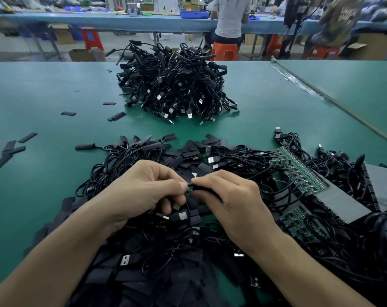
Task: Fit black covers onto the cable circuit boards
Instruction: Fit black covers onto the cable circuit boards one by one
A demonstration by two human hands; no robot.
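Cable heap (pixel 177 85) behind cover pile (pixel 143 273).

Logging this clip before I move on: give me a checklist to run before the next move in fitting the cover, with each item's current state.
1. Board held: the left hand pinches the green circuit board: ok.
2. Cover held: the right hand grips the black cover: ok.
3. Cover fully over board: not ok, green shows between the fingers.
4. Board square to the cover's mouth: cannot tell, fingers hide it.
5. Spare loose covers within reach on the table: ok.
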